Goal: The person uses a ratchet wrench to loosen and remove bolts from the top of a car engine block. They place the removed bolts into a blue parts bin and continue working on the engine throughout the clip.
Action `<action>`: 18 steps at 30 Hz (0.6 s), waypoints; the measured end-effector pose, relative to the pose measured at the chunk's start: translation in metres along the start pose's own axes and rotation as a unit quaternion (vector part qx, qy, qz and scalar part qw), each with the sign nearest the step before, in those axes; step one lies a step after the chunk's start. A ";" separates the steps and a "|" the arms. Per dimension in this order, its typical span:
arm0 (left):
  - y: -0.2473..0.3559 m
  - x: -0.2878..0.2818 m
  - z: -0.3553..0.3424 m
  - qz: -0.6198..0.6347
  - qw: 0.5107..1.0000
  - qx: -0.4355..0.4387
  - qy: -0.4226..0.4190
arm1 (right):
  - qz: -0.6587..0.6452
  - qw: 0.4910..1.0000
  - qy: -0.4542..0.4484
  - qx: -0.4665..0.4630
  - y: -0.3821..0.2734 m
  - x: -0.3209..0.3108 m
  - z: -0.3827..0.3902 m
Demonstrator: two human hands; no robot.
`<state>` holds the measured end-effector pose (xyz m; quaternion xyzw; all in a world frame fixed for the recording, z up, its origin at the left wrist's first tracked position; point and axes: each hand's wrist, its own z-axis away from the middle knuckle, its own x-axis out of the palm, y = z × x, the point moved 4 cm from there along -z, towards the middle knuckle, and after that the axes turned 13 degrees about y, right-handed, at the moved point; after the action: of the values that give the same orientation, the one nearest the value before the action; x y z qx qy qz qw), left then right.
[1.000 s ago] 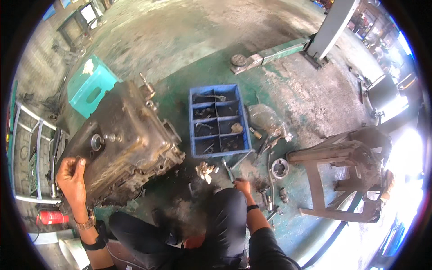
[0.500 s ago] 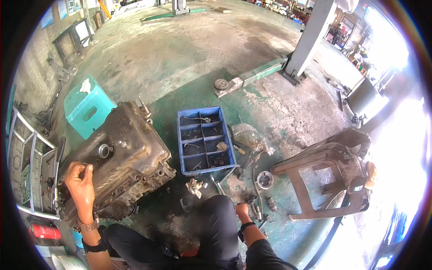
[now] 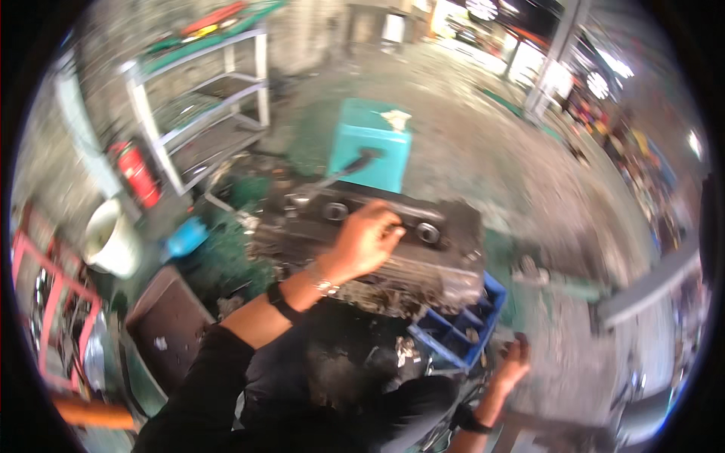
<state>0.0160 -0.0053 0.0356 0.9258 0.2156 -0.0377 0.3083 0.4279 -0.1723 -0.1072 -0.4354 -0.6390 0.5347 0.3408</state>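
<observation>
My left hand (image 3: pixel 370 240) is closed over the top of a dark, grimy engine head cover (image 3: pixel 461 238), fingertips pinched beside a round metal-rimmed well (image 3: pixel 427 233); what they hold is hidden. A long-handled tool (image 3: pixel 332 178) stands at an angle on the cover's left part. My right hand (image 3: pixel 512 359) is raised right of the blue compartment tray (image 3: pixel 489 302), its bent fingers smeared by motion, so I cannot tell whether they hold anything.
Behind the engine is a turquoise stool (image 3: pixel 377 162). On the left are a metal rack (image 3: pixel 260 75), fire extinguisher (image 3: pixel 138 174), white bucket (image 3: pixel 113 249), brown bin (image 3: pixel 177 332) and pink frame (image 3: pixel 60 283). A grey lift post and arm (image 3: pixel 649 279) are on the right.
My view has swung left, so the engine sits centred. My right hand has lifted from beside my knee and moved out by the tray. My left hand stays on the engine.
</observation>
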 end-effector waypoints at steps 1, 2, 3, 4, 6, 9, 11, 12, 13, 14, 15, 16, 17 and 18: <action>0.003 -0.007 -0.001 0.049 0.999 -0.005 0.015 | 0.003 0.995 -0.040 -0.092 -0.048 0.011 0.004; 0.004 -0.016 0.001 0.076 0.996 -0.019 0.031 | -0.054 0.991 -0.041 -0.118 -0.084 0.026 0.012; 0.007 -0.025 0.003 0.108 0.993 -0.030 0.040 | -0.096 0.979 -0.067 -0.166 -0.120 0.040 0.021; 0.011 -0.038 0.005 0.112 0.992 -0.027 0.059 | -0.118 0.973 -0.087 -0.179 -0.149 0.055 0.032; 0.018 -0.072 0.006 0.076 0.990 0.025 0.120 | -0.144 0.958 -0.135 -0.211 -0.198 0.084 0.058; 0.011 -0.121 0.002 0.007 0.982 0.036 0.184 | -0.136 0.928 -0.256 -0.235 -0.242 0.137 0.096; -0.008 -0.144 -0.010 -0.036 0.980 -0.011 0.197 | -0.129 0.904 -0.323 -0.249 -0.258 0.180 0.118; -0.019 -0.149 -0.018 -0.020 0.981 -0.043 0.188 | -0.091 0.888 -0.361 -0.270 -0.264 0.205 0.128; -0.029 -0.153 -0.025 0.003 0.980 -0.079 0.183 | -0.076 0.870 -0.394 -0.287 -0.268 0.224 0.139; -0.042 -0.153 -0.027 0.024 0.977 -0.169 0.129 | -0.072 0.867 -0.409 -0.275 -0.269 0.247 0.149; -0.048 -0.151 -0.029 0.043 0.977 -0.184 0.096 | -0.061 0.857 -0.425 -0.286 -0.271 0.268 0.159; -0.055 -0.146 -0.029 0.061 0.971 -0.222 0.059 | -0.025 0.853 -0.416 -0.314 -0.271 0.286 0.169; -0.063 -0.142 -0.029 0.080 0.957 -0.278 0.012 | -0.012 0.830 -0.410 -0.376 -0.274 0.300 0.178; -0.066 -0.140 -0.031 0.064 0.962 -0.264 -0.028 | 0.017 0.822 -0.420 -0.384 -0.273 0.313 0.183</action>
<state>-0.1401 0.0073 0.0521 0.8218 0.1495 0.0141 0.5497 0.0889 0.0318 0.1147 -0.2749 -0.8665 0.3827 -0.1645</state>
